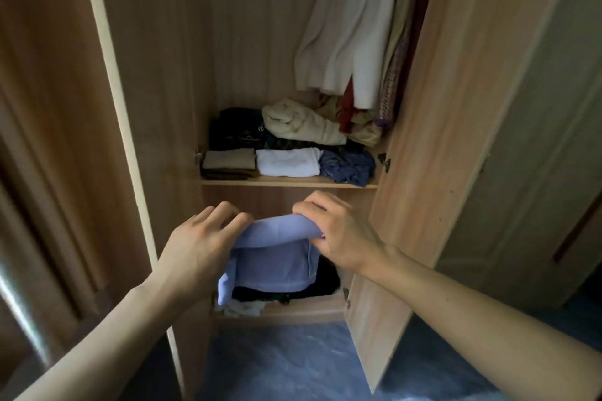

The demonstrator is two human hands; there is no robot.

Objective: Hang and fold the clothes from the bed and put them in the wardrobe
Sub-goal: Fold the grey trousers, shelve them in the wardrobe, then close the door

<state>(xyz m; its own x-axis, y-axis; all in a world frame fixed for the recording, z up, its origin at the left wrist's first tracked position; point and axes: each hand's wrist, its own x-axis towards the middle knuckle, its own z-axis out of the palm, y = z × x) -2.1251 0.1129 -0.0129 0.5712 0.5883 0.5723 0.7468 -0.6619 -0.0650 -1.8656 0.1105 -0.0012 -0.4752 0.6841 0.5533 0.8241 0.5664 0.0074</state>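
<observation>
On my left stands the open left door [49, 140] of the wardrobe [156, 75], its pale edge running down toward the blue floor [277, 365]. My left hand [198, 247] reaches in just past that edge, fingers spread and slightly bent, fingertips touching the top left fold of the lilac garment [277, 257]; I see no real clamp there. The garment sits folded on top of a dark pile [325, 283] on the lower shelf [293, 311], its left side drooping over the shelf's front lip, close to the left wall. Between the garment's top fold and the underside of the upper shelf [290, 182] there is only a narrow gap, and both hands fill it. That upper shelf carries a tan stack [228, 163], a white folded piece [286, 161] and a crumpled blue cloth [348, 166] along its front edge, with a cream bundle [299, 124] behind. My right hand [338, 231] pinches the garment's top right corner, thumb under, fingers curled over. Above, hanging clothes [348, 26] crowd the right side. The right door [456, 140] swings open wide, leaving free floor between the doors.
</observation>
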